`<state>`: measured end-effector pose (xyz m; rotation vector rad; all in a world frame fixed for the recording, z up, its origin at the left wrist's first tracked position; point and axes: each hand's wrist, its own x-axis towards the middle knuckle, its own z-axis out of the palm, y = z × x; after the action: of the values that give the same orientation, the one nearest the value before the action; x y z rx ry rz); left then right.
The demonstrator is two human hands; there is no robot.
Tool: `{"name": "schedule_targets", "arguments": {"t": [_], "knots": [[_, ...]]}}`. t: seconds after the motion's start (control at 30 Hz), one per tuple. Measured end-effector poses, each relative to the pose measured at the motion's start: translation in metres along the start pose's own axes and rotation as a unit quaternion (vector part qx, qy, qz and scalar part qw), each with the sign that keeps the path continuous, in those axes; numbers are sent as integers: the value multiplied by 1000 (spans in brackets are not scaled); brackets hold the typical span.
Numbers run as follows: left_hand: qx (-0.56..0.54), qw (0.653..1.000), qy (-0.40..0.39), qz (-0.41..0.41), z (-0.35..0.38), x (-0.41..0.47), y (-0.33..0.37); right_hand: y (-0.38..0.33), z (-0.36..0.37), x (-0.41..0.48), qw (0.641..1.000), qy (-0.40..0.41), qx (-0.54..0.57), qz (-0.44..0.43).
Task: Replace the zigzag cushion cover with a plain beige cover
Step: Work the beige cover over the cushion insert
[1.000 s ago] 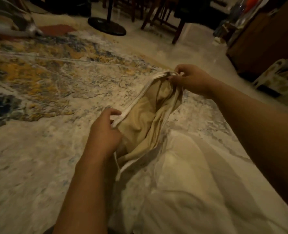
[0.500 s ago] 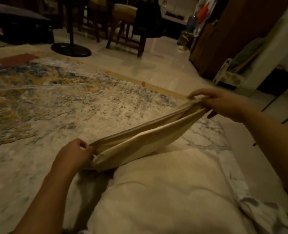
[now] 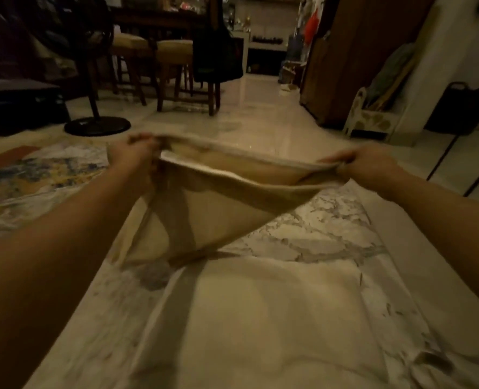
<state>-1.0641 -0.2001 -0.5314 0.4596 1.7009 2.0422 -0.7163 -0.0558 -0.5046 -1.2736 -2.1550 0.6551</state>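
The plain beige cover (image 3: 210, 209) hangs stretched between my two hands above the rug, its mouth pulled wide and its body drooping to a point. My left hand (image 3: 133, 155) grips the cover's left corner. My right hand (image 3: 364, 164) grips the right corner. Below the cover, close to me, the bare white cushion (image 3: 272, 318) lies flat on the rug. No zigzag cover is in view.
A patterned rug (image 3: 36, 175) covers the floor under the cushion. A fan's round black base (image 3: 98, 126) stands at the rug's far left edge. Wooden chairs (image 3: 173, 71) stand behind it. A wooden cabinet (image 3: 353, 60) and a small white rack (image 3: 373, 116) line the right wall.
Both hands have lifted the beige cover and pulled it wider apart, so its mouth now gapes. My view has tilted up toward the room.
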Motion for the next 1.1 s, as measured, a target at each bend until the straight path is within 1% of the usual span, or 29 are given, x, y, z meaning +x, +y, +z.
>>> {"name": "schedule_targets", "arguments": {"t": [0.07, 0.1, 0.13, 0.2, 0.23, 0.3, 0.37, 0.43, 0.5, 0.57, 0.6, 0.67, 0.73, 0.8, 0.83, 0.87, 0.93, 0.97, 1.0, 1.03, 1.07, 1.1], "knots": [[-10, 996, -22, 83, 42, 15, 32, 8, -10, 25, 984, 150, 94, -8], [-31, 992, -44, 114, 59, 16, 46, 14, -16, 35, 971, 205, 121, -14], [-62, 986, -71, 136, 74, 17, 56, 19, -21, 40, 961, 241, 133, -24], [-113, 971, -129, 164, 93, 12, 58, 30, -27, 35, 953, 268, 131, -47], [-105, 965, -159, 179, 97, 6, 51, 40, -27, 27, 956, 263, 120, -52], [-26, 958, -206, 199, 97, -2, 16, 66, -20, 0, 969, 229, 89, -34], [85, 949, -241, 182, 86, -14, -31, 102, -2, -30, 982, 181, 49, 11], [214, 924, -267, 173, 69, -22, -84, 140, 21, -59, 987, 141, -2, 74], [352, 878, -286, 151, 51, -26, -134, 169, 45, -88, 987, 92, -7, 134], [480, 818, -288, 132, 37, -30, -171, 198, 71, -109, 984, 66, 40, 160], [527, 792, -284, 121, 34, -33, -183, 210, 83, -115, 982, 58, 56, 172], [597, 750, -270, 93, 35, -38, -197, 226, 100, -121, 976, 47, 88, 191], [648, 717, -241, 84, 48, -43, -201, 230, 108, -115, 970, 65, 135, 192], [681, 686, -226, 119, 72, -55, -200, 224, 113, -102, 962, 105, 166, 190], [678, 676, -243, 156, 86, -66, -199, 221, 115, -96, 953, 127, 190, 199], [654, 676, -279, 193, 102, -83, -196, 216, 116, -90, 940, 141, 231, 207], [561, 700, -377, 231, 129, -127, -193, 209, 115, -81, 905, 135, 337, 223], [531, 699, -418, 234, 139, -148, -195, 206, 112, -78, 888, 123, 383, 223], [529, 684, -449, 226, 148, -169, -199, 203, 109, -76, 876, 113, 416, 216], [558, 655, -464, 213, 153, -184, -205, 201, 104, -74, 870, 107, 434, 206], [598, 623, -461, 205, 157, -197, -212, 200, 99, -74, 869, 105, 443, 195], [631, 599, -449, 201, 159, -204, -218, 202, 96, -74, 869, 106, 446, 187]]}}
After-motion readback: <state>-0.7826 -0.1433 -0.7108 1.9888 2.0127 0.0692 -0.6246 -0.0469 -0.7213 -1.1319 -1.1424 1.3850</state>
